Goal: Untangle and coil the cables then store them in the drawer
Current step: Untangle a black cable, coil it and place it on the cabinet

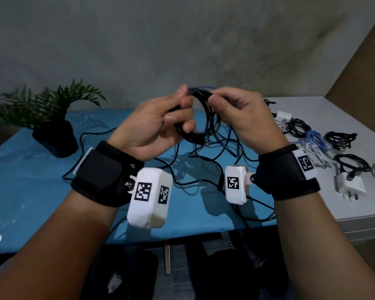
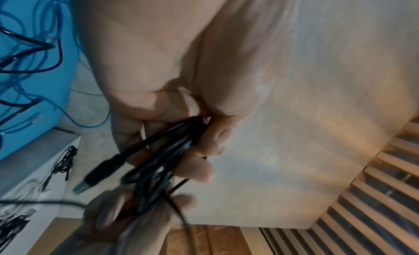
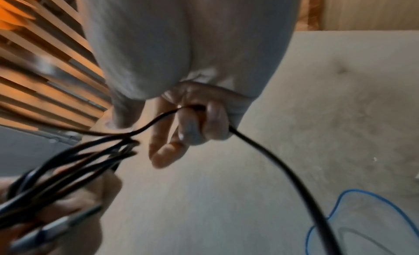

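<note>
A black cable coil (image 1: pixel 200 113) hangs in the air above the blue table (image 1: pixel 30 180). My left hand (image 1: pixel 160 122) grips the coil's left side, fingers curled round the bunched loops (image 2: pixel 172 147); a USB plug (image 2: pixel 95 176) sticks out of the bundle. My right hand (image 1: pixel 236 113) pinches a single black strand (image 3: pixel 197 111) at the coil's right side, and that strand trails down (image 3: pixel 294 178) towards the table. Beneath the hands lies a tangle of black and blue cables (image 1: pixel 214 156).
A potted fern (image 1: pixel 52 118) stands at the table's back left. On the white cabinet top (image 1: pixel 333 109) to the right lie several coiled cables (image 1: pixel 338 139) and a white charger (image 1: pixel 351 185). A blue cable loop (image 3: pixel 362 214) hangs near the wall.
</note>
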### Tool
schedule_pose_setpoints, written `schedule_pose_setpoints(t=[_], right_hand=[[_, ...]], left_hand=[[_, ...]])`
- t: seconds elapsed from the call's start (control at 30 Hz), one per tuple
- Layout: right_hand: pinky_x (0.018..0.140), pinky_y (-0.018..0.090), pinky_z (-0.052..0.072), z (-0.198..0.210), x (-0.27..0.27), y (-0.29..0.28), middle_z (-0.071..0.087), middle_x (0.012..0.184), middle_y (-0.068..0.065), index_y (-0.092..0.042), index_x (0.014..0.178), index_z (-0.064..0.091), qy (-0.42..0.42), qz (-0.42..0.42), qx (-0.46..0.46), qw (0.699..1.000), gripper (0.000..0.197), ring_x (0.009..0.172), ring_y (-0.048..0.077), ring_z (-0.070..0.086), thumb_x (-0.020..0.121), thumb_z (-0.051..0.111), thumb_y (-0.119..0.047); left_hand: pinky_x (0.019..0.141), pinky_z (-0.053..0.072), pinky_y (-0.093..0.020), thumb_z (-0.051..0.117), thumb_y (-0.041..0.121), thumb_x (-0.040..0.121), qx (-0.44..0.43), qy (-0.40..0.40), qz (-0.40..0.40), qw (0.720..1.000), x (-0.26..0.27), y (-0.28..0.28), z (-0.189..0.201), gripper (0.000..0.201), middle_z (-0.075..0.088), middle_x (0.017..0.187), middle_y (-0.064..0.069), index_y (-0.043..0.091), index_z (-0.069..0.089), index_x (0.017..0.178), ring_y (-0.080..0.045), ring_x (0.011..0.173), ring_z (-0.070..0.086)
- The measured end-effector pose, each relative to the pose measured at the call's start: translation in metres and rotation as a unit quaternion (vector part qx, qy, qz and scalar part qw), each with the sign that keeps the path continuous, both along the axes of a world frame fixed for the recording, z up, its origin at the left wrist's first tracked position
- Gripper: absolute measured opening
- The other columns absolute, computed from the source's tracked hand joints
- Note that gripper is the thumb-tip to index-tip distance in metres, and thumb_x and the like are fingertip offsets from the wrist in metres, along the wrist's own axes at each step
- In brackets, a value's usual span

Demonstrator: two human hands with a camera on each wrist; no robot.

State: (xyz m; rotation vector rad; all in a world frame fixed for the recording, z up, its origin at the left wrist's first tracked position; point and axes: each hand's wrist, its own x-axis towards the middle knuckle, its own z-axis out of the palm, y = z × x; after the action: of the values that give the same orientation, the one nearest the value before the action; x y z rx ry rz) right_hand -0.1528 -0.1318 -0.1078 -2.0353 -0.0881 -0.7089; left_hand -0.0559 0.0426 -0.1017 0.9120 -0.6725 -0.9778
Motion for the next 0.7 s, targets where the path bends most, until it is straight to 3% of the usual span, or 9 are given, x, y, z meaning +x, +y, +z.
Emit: schedule_pose_setpoints(t=[0.13,0.2,0.27,0.3,0.37,0.43,0.53,0.63,0.7], right_hand=[[0.057,0.009,0.036,0.002,-0.008,-0.021,0.052,0.057,-0.011,-0.025,0.084,0.076,-0.016,-0.072,0.081,0.994,0.029,0.051,-0.002,0.045,0.101,0.057,-0.039],[0.061,0.022,0.035,-0.005,-0.007,-0.035,0.053,0.057,0.01,-0.033,0.066,0.072,0.024,-0.116,0.022,0.993,0.039,0.055,0.011,0.045,0.097,0.058,-0.052],[0.066,0.031,0.036,-0.017,-0.003,-0.043,0.061,0.079,0.032,-0.027,0.069,0.073,0.114,-0.137,-0.047,0.983,0.045,0.063,0.032,0.052,0.095,0.057,-0.06],[0.065,0.032,0.035,-0.023,0.0,-0.043,0.063,0.081,0.029,-0.022,0.071,0.073,0.156,-0.138,-0.071,0.975,0.046,0.064,0.032,0.053,0.096,0.057,-0.057],[0.061,0.027,0.034,-0.028,0.003,-0.037,0.062,0.065,-0.001,-0.02,0.077,0.071,0.201,-0.123,-0.097,0.967,0.042,0.057,0.013,0.049,0.1,0.054,-0.05],[0.059,0.019,0.035,-0.027,0.003,-0.032,0.057,0.063,-0.014,-0.022,0.085,0.071,0.207,-0.078,-0.096,0.971,0.033,0.058,0.001,0.046,0.101,0.055,-0.046],[0.074,0.017,0.046,-0.024,-0.001,-0.034,0.072,0.086,-0.002,-0.018,0.098,0.074,0.184,-0.005,-0.042,0.982,0.019,0.076,0.007,0.062,0.097,0.066,-0.035],[0.053,0.017,0.034,-0.024,-0.004,-0.039,0.052,0.061,-0.01,-0.018,0.094,0.075,0.144,-0.017,0.002,0.989,0.017,0.055,0.01,0.042,0.098,0.065,-0.031],[0.054,0.025,0.03,-0.027,-0.005,-0.046,0.045,0.06,-0.004,-0.022,0.089,0.074,0.159,-0.035,-0.021,0.986,0.024,0.057,0.018,0.036,0.1,0.06,-0.037]], left_hand=[[0.079,0.051,-0.023,0.029,0.035,0.11,-0.086,0.054,0.019,0.995,0.02,0.015,0.011,0.039,0.032,0.05,0.01,0.021,0.05,0.08,-0.006,0.049,0.036],[0.072,0.048,-0.022,0.029,0.035,0.111,-0.107,0.067,0.049,0.991,0.029,0.02,0.013,0.041,0.028,0.051,0.009,0.02,0.051,0.079,-0.007,0.045,0.031],[0.067,0.045,-0.021,0.032,0.034,0.111,-0.09,0.049,0.081,0.991,0.029,0.018,0.011,0.039,0.024,0.051,0.01,0.02,0.05,0.079,-0.007,0.043,0.026],[0.065,0.044,-0.021,0.034,0.034,0.11,-0.071,0.033,0.095,0.992,0.028,0.015,0.008,0.038,0.023,0.051,0.011,0.02,0.049,0.079,-0.007,0.042,0.025],[0.062,0.043,-0.021,0.038,0.033,0.109,-0.031,0.004,0.12,0.992,0.025,0.009,0.001,0.035,0.025,0.051,0.012,0.02,0.049,0.079,-0.007,0.041,0.023],[0.06,0.043,-0.022,0.041,0.033,0.109,-0.008,-0.007,0.136,0.991,0.027,0.007,-0.004,0.034,0.026,0.052,0.011,0.019,0.049,0.078,-0.006,0.042,0.022],[0.059,0.039,-0.021,0.042,0.033,0.108,-0.003,-0.001,0.169,0.986,0.037,0.013,-0.004,0.033,0.026,0.051,0.012,0.02,0.048,0.078,-0.007,0.041,0.022],[0.057,0.038,-0.02,0.04,0.033,0.108,-0.021,0.019,0.199,0.98,0.047,0.022,0.0,0.034,0.026,0.05,0.011,0.021,0.047,0.077,-0.007,0.04,0.022],[0.056,0.038,-0.019,0.038,0.033,0.109,-0.038,0.024,0.214,0.976,0.051,0.026,0.002,0.036,0.025,0.049,0.011,0.022,0.047,0.076,-0.008,0.039,0.021]])
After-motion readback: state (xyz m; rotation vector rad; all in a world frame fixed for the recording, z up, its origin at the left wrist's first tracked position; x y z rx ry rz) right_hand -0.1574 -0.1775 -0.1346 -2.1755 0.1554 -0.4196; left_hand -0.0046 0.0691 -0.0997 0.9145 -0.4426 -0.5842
